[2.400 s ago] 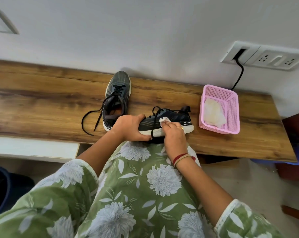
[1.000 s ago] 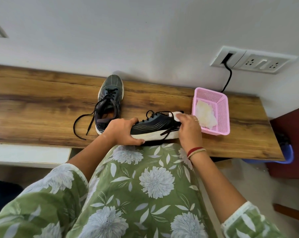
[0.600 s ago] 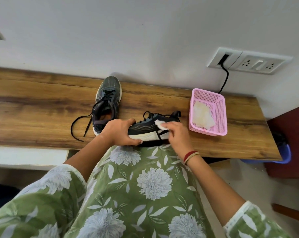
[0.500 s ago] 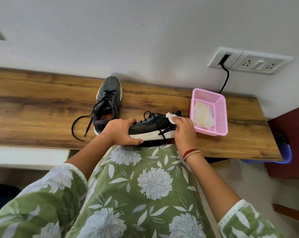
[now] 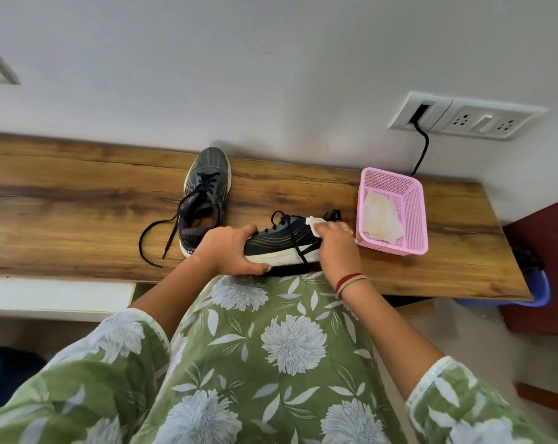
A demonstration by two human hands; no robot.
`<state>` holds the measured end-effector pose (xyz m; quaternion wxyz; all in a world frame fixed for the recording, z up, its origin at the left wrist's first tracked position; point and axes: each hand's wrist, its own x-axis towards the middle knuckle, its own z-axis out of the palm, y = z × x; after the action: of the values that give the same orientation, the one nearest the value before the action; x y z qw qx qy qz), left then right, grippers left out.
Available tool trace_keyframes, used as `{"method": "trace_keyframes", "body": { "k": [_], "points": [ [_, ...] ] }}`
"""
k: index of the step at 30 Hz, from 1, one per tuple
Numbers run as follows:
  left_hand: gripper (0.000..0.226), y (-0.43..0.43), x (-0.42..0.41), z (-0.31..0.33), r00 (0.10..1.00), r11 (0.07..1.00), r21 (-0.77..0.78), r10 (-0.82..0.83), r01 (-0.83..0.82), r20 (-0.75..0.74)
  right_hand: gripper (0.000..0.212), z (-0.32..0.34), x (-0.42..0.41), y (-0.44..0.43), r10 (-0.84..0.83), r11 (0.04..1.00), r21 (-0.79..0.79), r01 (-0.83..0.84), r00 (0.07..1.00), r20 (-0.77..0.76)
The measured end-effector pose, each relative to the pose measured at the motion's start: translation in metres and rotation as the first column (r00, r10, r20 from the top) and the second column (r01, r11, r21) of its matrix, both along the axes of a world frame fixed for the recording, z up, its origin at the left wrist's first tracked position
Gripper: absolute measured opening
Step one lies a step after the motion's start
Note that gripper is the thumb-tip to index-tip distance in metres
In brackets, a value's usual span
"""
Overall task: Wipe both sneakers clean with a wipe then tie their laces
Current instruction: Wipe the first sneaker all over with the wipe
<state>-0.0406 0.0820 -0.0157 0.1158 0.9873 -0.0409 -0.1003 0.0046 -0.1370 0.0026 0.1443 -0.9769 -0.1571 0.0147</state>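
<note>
**Near sneaker** [image 5: 280, 241]: dark upper, white midsole. Tipped on its side along the front edge of the wooden desk top [image 5: 63, 203], sole toward the person, toe to the left, heel tab to the right. Black laces [image 5: 295, 238] untied, one strand draped down across the midsole.

**Left hand** [image 5: 229, 251]: wrapped round the toe end of the near sneaker, fingers over the upper, thumb along the sole edge. Toe hidden under it.

**Right hand** [image 5: 335, 245]: fingers curled, pinching a white wipe [image 5: 314, 224] against the upper near the collar. Rear quarter of the shoe covered by it. Red and gold bangles [image 5: 349, 280] at the wrist.

**Far sneaker** [image 5: 207, 193]: upright on its sole behind the left hand, toe toward the wall, heel partly masked by that hand. Trailing laces [image 5: 155, 232] untied, looping off to the left over the wood.

**Pink mesh basket** [image 5: 415, 219]: on the desk top just beside the right hand, holding crumpled white material [image 5: 380, 216].

**Socket plate** [image 5: 463, 120]: on the wall above the basket, with a black cable [image 5: 423, 149] dropping behind the basket's far rim.

**Green floral garment** [image 5: 271, 347]: filling the foreground, covering the desk's front edge below the near sneaker.

**Blue bin** [image 5: 540, 290]: partly visible under the right end of the desk.
</note>
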Motion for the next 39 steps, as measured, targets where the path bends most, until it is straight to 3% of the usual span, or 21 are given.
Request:
{"method": "trace_keyframes", "body": {
  "k": [5, 7, 10, 12, 14, 17, 21, 24, 28, 34, 37, 39],
  "points": [
    [0.096, -0.001, -0.001, 0.004, 1.000, 1.000, 0.014, 0.001, -0.001, -0.010, 0.046, -0.009, -0.013, 0.012, 0.066, 0.997, -0.043, -0.067, 0.998, -0.020],
    [0.091, -0.003, -0.003, 0.004, 1.000, 1.000, 0.028, 0.000, 0.000, -0.007, 0.047, -0.005, -0.012, 0.012, 0.074, 0.995, 0.071, -0.066, 0.989, -0.125],
    [0.095, -0.003, -0.005, 0.002, 1.000, 0.999, 0.033, -0.003, 0.002, 0.011, 0.038, 0.013, -0.002, 0.008, 0.044, 0.943, 0.326, 0.063, 0.950, -0.310],
    [0.092, -0.003, -0.005, 0.004, 1.000, 1.000, 0.027, 0.001, -0.001, 0.003, 0.035, 0.016, 0.009, 0.007, -0.042, 0.932, 0.344, 0.111, 0.979, -0.202],
    [0.090, -0.004, -0.005, 0.005, 1.000, 1.000, 0.025, 0.000, 0.000, -0.004, 0.037, 0.012, 0.012, 0.011, -0.084, 0.969, 0.227, 0.098, 0.994, -0.071],
    [0.097, -0.003, -0.003, 0.002, 1.000, 1.000, 0.019, -0.003, 0.003, 0.021, 0.035, -0.005, -0.010, 0.027, 0.048, 0.996, 0.076, -0.044, 0.998, -0.051],
    [0.098, -0.002, -0.005, -0.002, 0.998, 1.000, 0.013, -0.025, 0.024, 0.052, 0.034, -0.014, -0.031, 0.033, 0.154, 0.958, 0.259, -0.123, 0.983, -0.102],
    [0.097, -0.002, -0.006, -0.002, 0.999, 0.999, 0.040, -0.036, 0.034, 0.031, 0.036, -0.004, -0.018, 0.021, 0.101, 0.908, 0.420, -0.010, 0.975, -0.196],
    [0.100, -0.004, -0.005, 0.005, 1.000, 0.998, 0.059, 0.003, -0.003, -0.014, 0.040, -0.008, -0.001, 0.009, -0.052, 0.985, 0.168, 0.047, 0.998, 0.028],
    [0.104, -0.003, -0.002, 0.004, 1.000, 1.000, 0.007, -0.004, 0.004, 0.031, 0.040, -0.022, -0.019, 0.025, 0.116, 0.989, 0.101, -0.112, 0.993, -0.034],
    [0.102, -0.003, -0.003, 0.001, 0.999, 1.000, 0.008, -0.025, 0.024, 0.035, 0.037, -0.013, -0.023, 0.023, 0.157, 0.951, 0.287, -0.113, 0.979, -0.132],
    [0.104, -0.002, -0.004, 0.001, 0.999, 0.999, 0.019, -0.033, 0.033, 0.017, 0.035, -0.001, -0.026, 0.016, 0.086, 0.875, 0.481, 0.055, 0.960, -0.265]
  ]
}}
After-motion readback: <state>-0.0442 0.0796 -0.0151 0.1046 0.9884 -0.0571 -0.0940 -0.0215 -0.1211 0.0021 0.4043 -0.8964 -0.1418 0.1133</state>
